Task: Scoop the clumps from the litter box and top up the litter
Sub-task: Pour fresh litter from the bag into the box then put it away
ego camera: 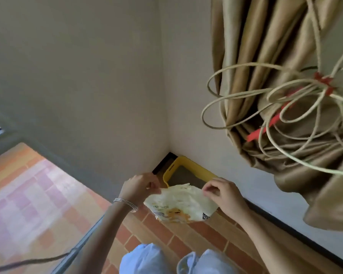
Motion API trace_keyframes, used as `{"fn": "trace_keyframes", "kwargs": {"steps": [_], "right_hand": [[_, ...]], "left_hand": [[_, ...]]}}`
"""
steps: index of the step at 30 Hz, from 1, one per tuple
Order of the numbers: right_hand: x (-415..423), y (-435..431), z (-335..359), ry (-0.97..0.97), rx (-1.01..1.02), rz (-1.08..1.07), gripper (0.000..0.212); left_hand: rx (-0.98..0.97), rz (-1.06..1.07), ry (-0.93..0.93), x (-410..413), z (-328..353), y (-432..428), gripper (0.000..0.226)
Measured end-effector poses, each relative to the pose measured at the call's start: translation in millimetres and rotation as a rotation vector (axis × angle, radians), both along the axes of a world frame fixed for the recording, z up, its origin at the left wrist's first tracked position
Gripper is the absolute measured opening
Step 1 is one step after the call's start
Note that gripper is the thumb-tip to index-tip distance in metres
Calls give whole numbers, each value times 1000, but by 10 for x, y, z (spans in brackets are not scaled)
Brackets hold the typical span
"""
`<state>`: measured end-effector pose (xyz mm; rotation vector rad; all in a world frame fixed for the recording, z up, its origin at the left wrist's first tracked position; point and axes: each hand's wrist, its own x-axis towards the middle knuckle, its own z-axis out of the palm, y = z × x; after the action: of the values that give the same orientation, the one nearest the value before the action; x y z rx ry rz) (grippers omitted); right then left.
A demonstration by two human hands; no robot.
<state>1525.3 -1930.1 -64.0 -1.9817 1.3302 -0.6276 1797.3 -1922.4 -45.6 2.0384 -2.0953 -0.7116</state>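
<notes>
Just in front of the yellow-rimmed litter box [188, 165], which sat in the room's corner, a person held a pale printed litter bag [181, 204] above the brick-tiled floor [196, 240]. The left hand [139, 186] pinched the bag's top edge, its fingers [153, 185] curled tight on it. The right hand [224, 194] pinched the opposite end likewise. Thin silver bangles [127, 203] circled the left wrist. A gathered tan curtain [285, 95] hung above and right of the box.
</notes>
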Motion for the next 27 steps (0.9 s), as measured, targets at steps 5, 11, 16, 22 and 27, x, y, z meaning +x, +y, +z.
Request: {"fn": "trace_keyframes", "kwargs": {"steps": [5,11,16,22,27], "right_hand": [[433,29,-132,60,-17,-249,4],[780,84,-508,15,74,-458,11],[913,9,-1189,48,114,-545,7],[1022,-55,-2573,82,105,-584,4],[977,-152,-3750,86,48,-565,7]], "left_hand": [[50,-172,29,378,-165,-384,28],[85,-285,104,614,-546,-733,33],[128,-345,145,652,-1209,-990,35],[153,-354,153,691,-2607,-1194,38],[132,-367,125,652,-3802,-1291,27]]}}
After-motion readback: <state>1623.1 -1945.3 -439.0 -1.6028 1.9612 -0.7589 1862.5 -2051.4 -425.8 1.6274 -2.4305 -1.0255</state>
